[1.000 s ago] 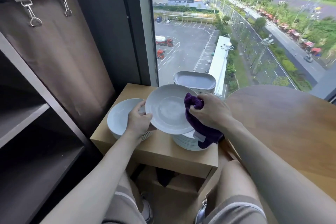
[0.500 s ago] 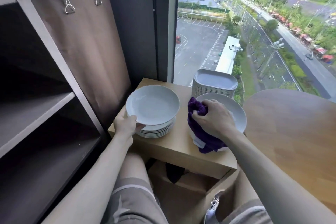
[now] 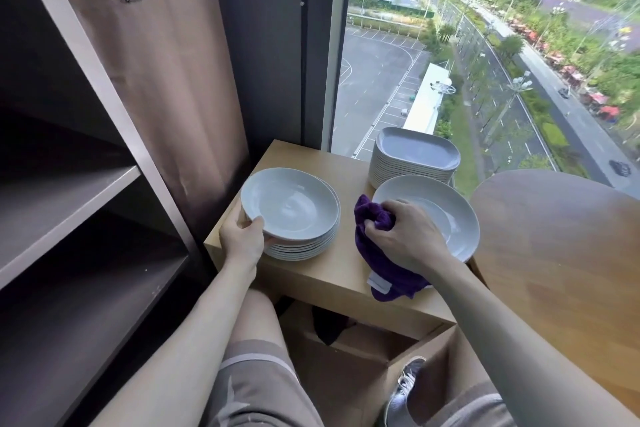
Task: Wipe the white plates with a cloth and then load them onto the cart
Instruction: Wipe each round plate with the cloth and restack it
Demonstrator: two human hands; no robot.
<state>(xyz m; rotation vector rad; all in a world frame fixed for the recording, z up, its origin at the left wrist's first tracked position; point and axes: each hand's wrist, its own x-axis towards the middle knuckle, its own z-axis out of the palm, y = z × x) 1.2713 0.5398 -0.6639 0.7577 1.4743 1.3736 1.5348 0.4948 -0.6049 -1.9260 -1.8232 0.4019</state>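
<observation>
**Wiped plate moving from mid-air to left stack**

Lowered since a second ago, when both hands were holding it up, the round white ceramic plate (image 3: pixel 291 204) is now sitting on top of the left stack of round white plates (image 3: pixel 304 251), offset slightly to the left.

- Dark grey shelved cart (image 3: pixel 69 191): standing at far left, beside a brown fabric curtain (image 3: pixel 156 80).
- Left hand (image 3: pixel 242 239): gripping the near rim of the top plate, thumb lying over the edge.
- Light wooden side table (image 3: pixel 332 274): bearing all the plates.
- Bunched purple cloth (image 3: pixel 377 243): hanging over the table's front edge.
- Right hand (image 3: pixel 405 239): clutching the cloth, fingers curled, resting on the second round white plate (image 3: pixel 450 208).
- Stack of rounded-square white plates (image 3: pixel 415 156): standing behind it, by the window.
- Round brown wooden table (image 3: pixel 561 253): standing at far right.
</observation>
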